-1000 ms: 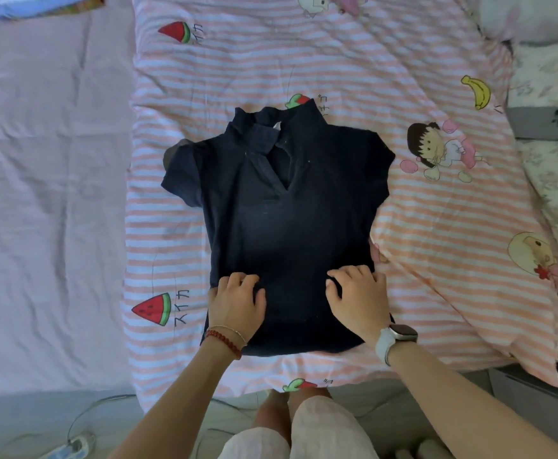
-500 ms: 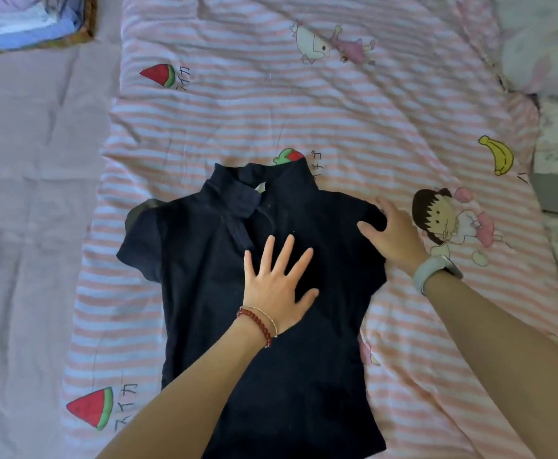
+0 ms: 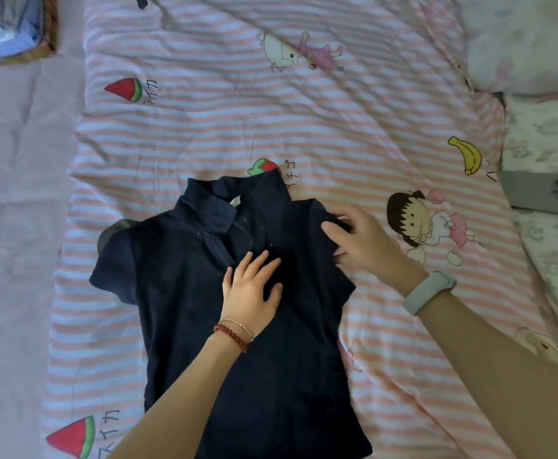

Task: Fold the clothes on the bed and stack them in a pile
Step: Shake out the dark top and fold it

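A dark navy shirt [image 3: 238, 326] with a stand-up collar and short sleeves lies front-up on a pink-and-white striped quilt [image 3: 337, 120] that covers most of the bed. The quilt is creased and printed with cartoons: 2 watermelon slices at its left side [image 3: 126, 90] [image 3: 72, 437], a strawberry [image 3: 263, 166] just above the shirt's collar, a banana [image 3: 467, 154] at the right, a dark-haired cartoon girl [image 3: 420, 223] beside the shirt's right sleeve, and a white bird with a small figure [image 3: 299, 53] near the top. Short lines of Japanese katakana sit next to the fruit prints; they are too small and skewed to read with confidence. Left of the quilt the bed shows a plain pale lilac sheet [image 3: 13, 226], wrinkled. In the top-left corner lies a pile of folded blue and white fabric [image 3: 6, 31]. Along the right edge runs floral-patterned bedding [image 3: 549, 260], and a grey phone [image 3: 542, 192] lies face-down on it, its 3 camera lenses showing.

The left hand [image 3: 251, 289] lies flat on the shirt's chest just below the collar opening, fingers spread and straight, pressing the cloth; a red bead bracelet [image 3: 233, 332] circles its wrist. The right hand [image 3: 360, 243] is at the shirt's right shoulder, its fingers curled on the sleeve fabric, which is bunched there. A pale grey wristband [image 3: 428, 291] sits on that wrist. The 2 hands are apart.
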Available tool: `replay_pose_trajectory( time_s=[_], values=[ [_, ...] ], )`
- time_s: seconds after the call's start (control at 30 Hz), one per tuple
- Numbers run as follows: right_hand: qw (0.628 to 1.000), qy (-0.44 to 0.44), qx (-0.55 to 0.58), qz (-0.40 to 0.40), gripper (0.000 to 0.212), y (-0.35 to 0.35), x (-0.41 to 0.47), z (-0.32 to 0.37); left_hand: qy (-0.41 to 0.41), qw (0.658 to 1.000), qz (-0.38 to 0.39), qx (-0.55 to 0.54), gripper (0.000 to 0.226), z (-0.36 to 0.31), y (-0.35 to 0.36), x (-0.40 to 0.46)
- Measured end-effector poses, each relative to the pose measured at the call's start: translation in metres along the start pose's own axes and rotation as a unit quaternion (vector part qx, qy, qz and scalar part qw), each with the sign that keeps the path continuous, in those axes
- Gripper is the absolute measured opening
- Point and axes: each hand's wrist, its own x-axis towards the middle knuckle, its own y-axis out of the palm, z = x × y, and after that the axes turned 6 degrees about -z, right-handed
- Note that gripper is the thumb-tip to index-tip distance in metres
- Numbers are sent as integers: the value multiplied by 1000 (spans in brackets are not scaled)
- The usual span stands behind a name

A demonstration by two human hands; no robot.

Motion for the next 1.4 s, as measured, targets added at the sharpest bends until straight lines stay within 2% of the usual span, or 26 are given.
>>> replay_pose_trajectory(
  time_s=[0.07,0.13,0.17,0.2,0.23,0.27,0.3,0.37,0.43,0.47,0.53,0.6,0.63,0.7,0.83,1.03,1.1,1.17,1.27,1.3,1.37,1.4],
  values=[
    [989,66,119,57,30,31,-9,11,-16,987,-137,-80,32,7,-21,-8],
    [978,105,153,97,39,61,-16,11,-59,959,-266,-71,28,24,-38,-21],
    [987,74,119,74,39,73,-21,8,-97,945,-306,-68,30,35,-46,-28],
    [999,8,46,17,36,81,-25,2,-143,929,-333,-72,31,47,-53,-34],
    [995,-76,-44,-52,34,88,-28,-6,-198,911,-351,-87,34,61,-59,-39],
    [974,-153,-131,-104,33,92,-29,-16,-261,890,-355,-117,38,75,-64,-42],
    [951,-200,-205,-116,35,96,-31,-26,-326,865,-345,-162,42,87,-70,-42],
    [923,-187,-335,-34,45,105,-31,-42,-429,807,-299,-273,46,108,-81,-38],
    [885,-139,-442,42,53,114,-29,-55,-450,769,-255,-375,41,121,-89,-30],
    [879,-124,-458,49,54,117,-28,-57,-444,751,-239,-426,36,123,-91,-25],
    [894,-98,-435,36,54,124,-26,-52,-423,709,-210,-524,27,119,-95,-15],
    [916,-75,-393,23,53,129,-24,-46,-408,683,-180,-578,39,115,-96,-8],
    [924,-68,-375,20,52,130,-24,-44,-405,681,-166,-588,44,115,-98,-5],
    [934,-57,-352,23,50,129,-24,-42,-399,688,-152,-587,42,119,-101,-4],
    [946,-45,-321,24,48,126,-22,-40,-373,735,-150,-546,25,137,-112,-9],
    [940,-41,-337,27,49,129,-21,-42,-319,718,-91,-612,36,158,-130,-13],
    [939,-40,-340,26,49,129,-20,-43,-326,742,-85,-580,30,160,-135,-14],
    [939,-36,-340,24,49,130,-20,-43,-355,777,-113,-507,24,160,-141,-15],
    [942,-30,-334,25,49,131,-20,-41,-362,873,-197,-262,32,155,-144,-17],
    [944,-26,-328,25,49,131,-19,-40,-352,888,-229,-186,34,146,-145,-18],
    [952,-19,-305,25,47,131,-19,-38,-298,904,-248,-179,36,117,-142,-19],
    [958,-14,-286,23,46,131,-19,-36,-250,921,-209,-211,36,102,-138,-18]
  ],
)
